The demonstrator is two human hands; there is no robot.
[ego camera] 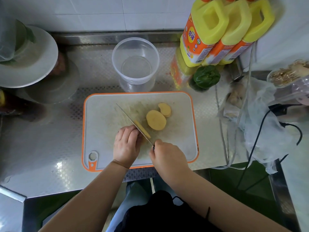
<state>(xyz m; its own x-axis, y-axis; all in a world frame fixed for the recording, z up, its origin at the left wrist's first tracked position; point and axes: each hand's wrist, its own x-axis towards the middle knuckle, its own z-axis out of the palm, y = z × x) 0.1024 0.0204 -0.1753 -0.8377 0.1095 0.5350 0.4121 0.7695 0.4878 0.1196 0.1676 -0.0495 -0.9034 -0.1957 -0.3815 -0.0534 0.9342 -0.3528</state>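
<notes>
Head view, around: a clear plastic tub (135, 64) stands on the table (50, 139) just behind the cutting board (103, 114); yellow bottles (217, 30) and a green pepper (206, 77) back right.
Potato: slices (156, 120) lie mid-board; the potato piece (143, 130) sits against the blade, mostly hidden.
Left hand (127, 144): fingers curled over the potato piece.
Right hand (168, 156): wrapped round the knife (133, 122) handle.

The desk (50, 148) is shiny sheet metal, embossed with a fine checker pattern. The cutting board (103, 118) is matt pale plastic, scuffed and stained, with a smooth orange rim. The knife (128, 118) has a bright metal blade. The container (135, 64) is clear, smooth plastic, and the bottles (209, 27) are glossy yellow plastic. The potato slices (156, 120) have smooth, matt cut faces.
</notes>
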